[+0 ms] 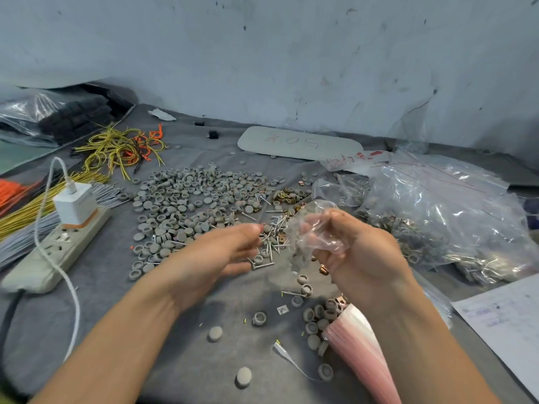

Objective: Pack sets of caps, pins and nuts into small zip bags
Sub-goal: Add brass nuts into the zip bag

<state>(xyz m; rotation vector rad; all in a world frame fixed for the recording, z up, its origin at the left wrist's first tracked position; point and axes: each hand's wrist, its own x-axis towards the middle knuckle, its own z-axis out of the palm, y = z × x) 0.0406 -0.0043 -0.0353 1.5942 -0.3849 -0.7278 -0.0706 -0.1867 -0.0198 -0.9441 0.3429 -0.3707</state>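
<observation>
My right hand point(358, 258) grips a small clear zip bag point(313, 228) with a few grey caps inside, held above the table. My left hand point(221, 255) reaches over the pile of metal pins point(272, 231), fingers curled at the pile's left edge; whether it pinches a pin is hidden. A wide spread of grey caps point(192, 199) lies beyond the left hand. Brass nuts point(288, 196) sit in a small heap behind the pins. More loose caps point(316, 316) lie near my right wrist.
A power strip point(58, 243) with a white charger point(75, 207) and cable lies at the left. Bundled yellow and orange wires point(122, 150) lie behind it. Large clear bags of parts point(446, 217) fill the right. A stack of pink-edged zip bags point(358, 348) and a paper sheet point(507, 319) sit front right.
</observation>
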